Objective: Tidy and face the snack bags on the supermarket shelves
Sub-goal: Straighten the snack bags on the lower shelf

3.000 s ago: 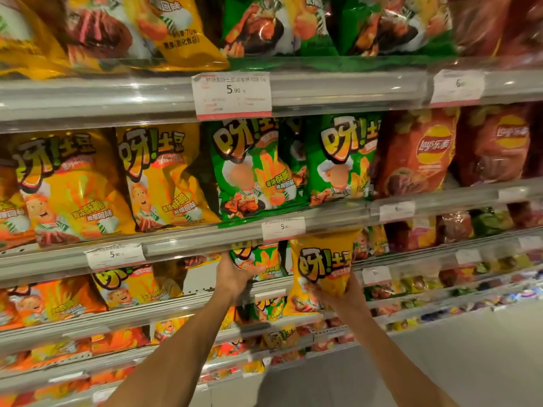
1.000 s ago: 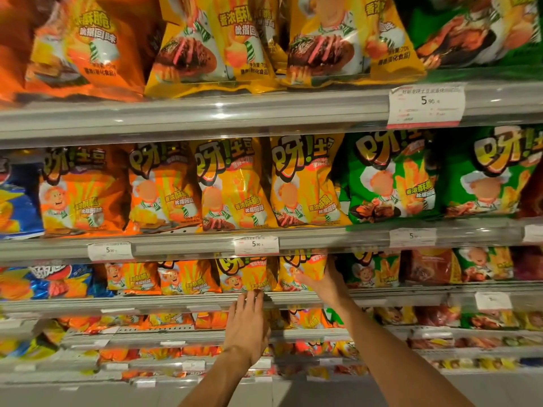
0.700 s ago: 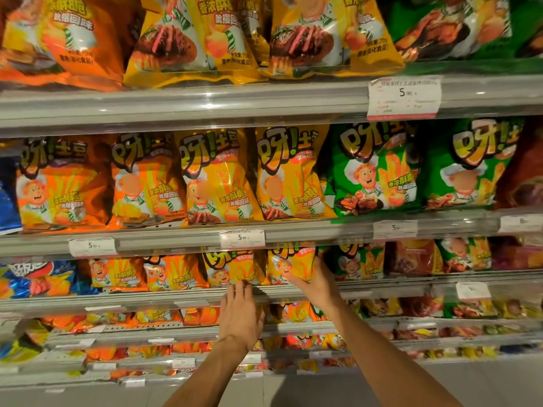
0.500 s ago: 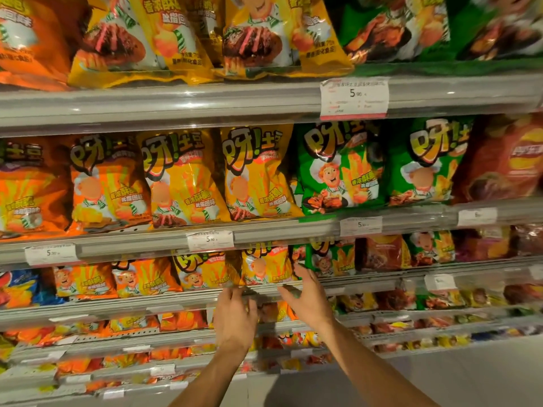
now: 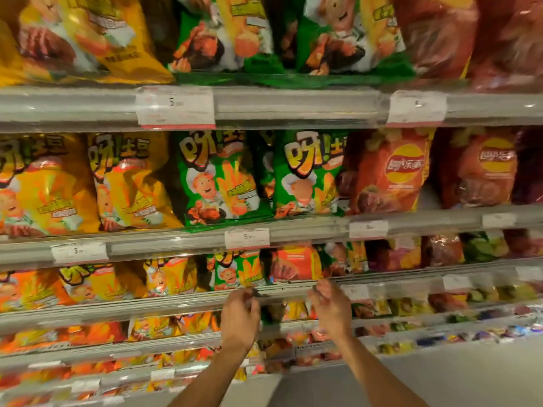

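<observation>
Grey metal shelf rail (image 5: 182, 304) of the third tier runs in front of both my hands, which are raised to it from below. My left hand (image 5: 239, 314) has its fingers curled at the rail's front edge, just under a small green snack bag with a cartoon chef (image 5: 235, 271); the picture is smeared there, so I cannot tell whether the fingers pinch the rail, a label strip or nothing. My right hand (image 5: 330, 306) is likewise loosely curled at the same rail, below a small orange-red snack bag (image 5: 293, 262); what it holds, if anything, I cannot tell. The two hands are apart, with bare rail between them.

On this third tier, left of the green bag, stand small yellow chef bags (image 5: 167, 277), upright and facing forward. One tier up, two large yellow chef bags (image 5: 129, 183) stand side by side, then two large green chef bags (image 5: 217, 177), then large red crisp bags with a round yellow-and-red logo (image 5: 388, 171). All face forward; the green pair lean slightly against each other. The top tier carries big yellow, green and red bags, cropped at the frame edge. White price tags (image 5: 246, 238) sit in the clear strips along each rail. Lower tiers hold smaller mixed packets, too blurred to identify.
</observation>
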Demonstrator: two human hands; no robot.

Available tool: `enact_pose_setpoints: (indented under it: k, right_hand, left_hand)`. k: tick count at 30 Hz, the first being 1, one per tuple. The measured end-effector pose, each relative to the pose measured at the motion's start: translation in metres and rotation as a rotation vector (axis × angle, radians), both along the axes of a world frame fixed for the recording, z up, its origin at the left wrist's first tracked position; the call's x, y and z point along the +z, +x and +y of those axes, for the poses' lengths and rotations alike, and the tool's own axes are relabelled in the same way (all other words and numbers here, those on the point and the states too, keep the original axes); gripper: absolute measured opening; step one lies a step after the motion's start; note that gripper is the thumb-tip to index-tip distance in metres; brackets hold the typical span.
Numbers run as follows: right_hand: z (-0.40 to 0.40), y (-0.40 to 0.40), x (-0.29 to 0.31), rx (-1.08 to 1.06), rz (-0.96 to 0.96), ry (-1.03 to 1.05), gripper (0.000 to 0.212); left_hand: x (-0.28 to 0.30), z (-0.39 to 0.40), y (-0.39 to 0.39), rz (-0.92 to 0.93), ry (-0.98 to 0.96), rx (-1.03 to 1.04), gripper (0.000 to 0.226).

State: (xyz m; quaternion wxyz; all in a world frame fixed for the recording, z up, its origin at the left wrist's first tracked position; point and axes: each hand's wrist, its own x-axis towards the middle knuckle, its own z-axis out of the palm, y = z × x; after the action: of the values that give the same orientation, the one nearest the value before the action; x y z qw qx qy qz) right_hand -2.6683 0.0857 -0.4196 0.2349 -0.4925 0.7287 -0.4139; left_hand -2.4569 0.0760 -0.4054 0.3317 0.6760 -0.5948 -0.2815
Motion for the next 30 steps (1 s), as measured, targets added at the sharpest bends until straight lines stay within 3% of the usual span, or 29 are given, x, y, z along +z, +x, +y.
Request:
enact_pose_setpoints:
  k: [3, 6, 10, 13, 15, 18, 21, 26, 30]
  right_hand:
    - [-0.001, -0.059, 0.007, -0.064, -0.029, -0.009, 0.028]
    - [-0.009, -0.105, 0.015, -0.165, 0.081, -0.028, 0.046]
    - [-0.025, -0.144, 0.024, -0.074, 0.067, 0.033, 0.063]
    - [-0.046, -0.155, 0.027, 0.035, 0.089, 0.095, 0.076]
    - [-0.062, -0.156, 0.030, 0.103, 0.010, 0.148, 0.089]
    - [-0.084, -0.158, 0.024, 0.213, -0.087, 0.220, 0.076]
    - [-0.102, -0.161, 0.016, 0.265, -0.123, 0.302, 0.080]
    - [-0.119, -0.160, 0.002, 0.257, -0.133, 0.311, 0.101]
    - [-0.120, -0.155, 0.009, 0.235, -0.128, 0.328, 0.096]
  left_hand:
    - [0.006, -0.003, -0.045, 0.015, 0.001, 0.017, 0.029]
    - [0.014, -0.013, -0.080, 0.038, -0.037, 0.040, 0.044]
    - [0.026, -0.031, -0.109, 0.048, -0.026, 0.068, 0.078]
    - [0.028, -0.050, -0.117, 0.096, 0.097, 0.048, 0.097]
    - [0.025, -0.064, -0.115, 0.153, 0.129, 0.040, 0.087]
    - [0.017, -0.084, -0.110, 0.194, 0.140, 0.053, 0.074]
    - [0.005, -0.099, -0.108, 0.269, 0.142, 0.022, 0.069]
    - [-0.014, -0.115, -0.106, 0.384, 0.170, 0.004, 0.102]
    - [-0.006, -0.112, -0.107, 0.378, 0.175, 0.061, 0.096]
